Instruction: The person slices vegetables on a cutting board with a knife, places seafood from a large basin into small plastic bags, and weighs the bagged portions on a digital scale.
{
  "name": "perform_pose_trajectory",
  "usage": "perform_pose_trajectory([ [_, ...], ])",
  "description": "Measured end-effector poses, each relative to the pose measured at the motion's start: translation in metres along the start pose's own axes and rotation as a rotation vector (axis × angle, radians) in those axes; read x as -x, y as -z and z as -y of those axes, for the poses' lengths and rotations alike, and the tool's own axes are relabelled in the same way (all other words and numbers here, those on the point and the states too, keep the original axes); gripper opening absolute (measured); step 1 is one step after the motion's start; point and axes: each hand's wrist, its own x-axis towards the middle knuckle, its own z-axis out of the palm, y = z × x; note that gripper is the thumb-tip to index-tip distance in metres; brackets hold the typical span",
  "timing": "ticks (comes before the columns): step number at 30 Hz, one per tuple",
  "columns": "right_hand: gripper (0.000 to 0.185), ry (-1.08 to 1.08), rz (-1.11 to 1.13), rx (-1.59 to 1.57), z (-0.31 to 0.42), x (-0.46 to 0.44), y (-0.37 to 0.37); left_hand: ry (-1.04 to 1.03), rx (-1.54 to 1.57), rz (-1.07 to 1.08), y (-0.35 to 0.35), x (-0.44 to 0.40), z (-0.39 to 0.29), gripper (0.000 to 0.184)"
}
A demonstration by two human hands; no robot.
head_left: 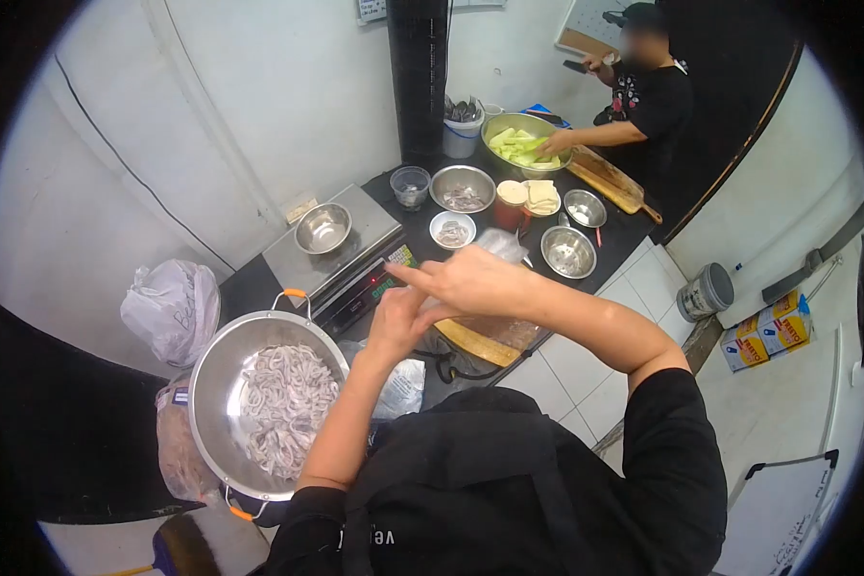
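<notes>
My left hand [394, 322] and my right hand [475, 280] meet above the front of the digital scale [360, 288]. The fingers of my left hand are bent and partly covered by the right one. On my right hand one finger points out to the left; a clear plastic bag or film [502, 246] shows just behind it. Whether either hand grips anything is hidden. An empty steel bowl [324, 228] rests on the scale's plate. Left of my forearm stands a large steel pot [211, 384] with orange handles, holding pale sliced rings [293, 403].
Across the counter a co-worker [648, 106] holds a knife [576, 66] and reaches into a bowl of green pieces [518, 144]. Small bowls [463, 187], a red container [511, 213] and a wooden board [605, 178] are there. White bag [171, 307] at left; foil packet [401, 389] near my body.
</notes>
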Motion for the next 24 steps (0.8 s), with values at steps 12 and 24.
perform_pose_trajectory([
  [12,0.040,-0.162,0.266,-0.215,-0.030,0.033,-0.050,0.141,0.016,-0.059,-0.004,0.011,0.028,0.012],
  [24,0.025,-0.216,-0.045,-2.268,0.017,0.090,-0.157,0.266,0.869,0.023,-0.001,-0.007,-0.014,0.017],
])
